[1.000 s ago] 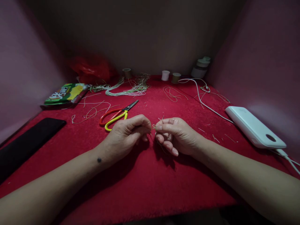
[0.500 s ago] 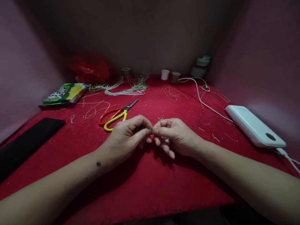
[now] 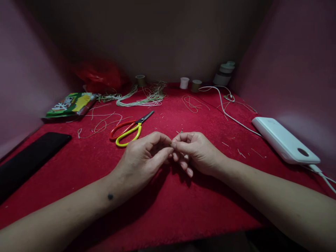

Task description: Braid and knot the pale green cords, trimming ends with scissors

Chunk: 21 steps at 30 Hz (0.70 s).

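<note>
My left hand (image 3: 143,159) and my right hand (image 3: 195,151) meet fingertip to fingertip low over the red cloth (image 3: 168,196) in the middle. Both pinch a small pale piece of thin cord (image 3: 172,144) between thumb and forefinger; most of it is hidden by the fingers. The other fingers of my right hand curl downward. Orange and yellow scissors (image 3: 129,129) lie just beyond my left hand.
A white power bank (image 3: 285,140) with a white cable (image 3: 225,110) lies at right. A black flat case (image 3: 28,160) is at left, a green snack packet (image 3: 68,104) behind it. Bundles of pale cord (image 3: 141,99), small spools (image 3: 184,82), a red bag (image 3: 101,77) line the back.
My hands have closed the small gap between them, so the fingertips now touch, and both have shifted slightly toward me. The left thumb has slid forward.
</note>
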Tool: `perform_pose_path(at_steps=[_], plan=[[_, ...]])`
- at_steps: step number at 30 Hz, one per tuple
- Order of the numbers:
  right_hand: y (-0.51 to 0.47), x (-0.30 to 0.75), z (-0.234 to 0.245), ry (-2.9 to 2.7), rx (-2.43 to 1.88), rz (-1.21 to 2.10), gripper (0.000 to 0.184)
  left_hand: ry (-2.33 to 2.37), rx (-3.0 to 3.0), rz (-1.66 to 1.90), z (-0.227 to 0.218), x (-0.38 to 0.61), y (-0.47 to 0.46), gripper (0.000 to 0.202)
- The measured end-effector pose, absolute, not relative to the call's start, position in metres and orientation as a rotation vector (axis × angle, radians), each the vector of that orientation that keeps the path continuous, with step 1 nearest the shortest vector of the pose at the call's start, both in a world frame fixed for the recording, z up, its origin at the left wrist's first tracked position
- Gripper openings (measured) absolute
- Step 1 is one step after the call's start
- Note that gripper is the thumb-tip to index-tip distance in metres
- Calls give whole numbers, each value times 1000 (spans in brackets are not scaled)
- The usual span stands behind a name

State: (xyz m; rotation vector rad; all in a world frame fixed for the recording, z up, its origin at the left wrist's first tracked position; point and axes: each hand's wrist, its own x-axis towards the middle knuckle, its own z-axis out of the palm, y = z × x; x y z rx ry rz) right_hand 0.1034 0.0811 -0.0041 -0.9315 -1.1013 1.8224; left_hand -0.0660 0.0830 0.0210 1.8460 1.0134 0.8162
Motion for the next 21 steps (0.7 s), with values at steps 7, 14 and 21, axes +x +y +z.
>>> perform_pose_path(at_steps=[7, 14, 21], plan=[[80, 102, -3, -1163, -965, 1794, 21, 1076, 1931, 822, 25, -64, 84, 11], [84, 105, -3, -1032, -935, 1858, 21, 1108, 1867, 909, 34, -69, 87, 11], [88, 106, -4, -960, -881, 1916, 17, 945, 2503, 1046, 25, -75, 86, 11]])
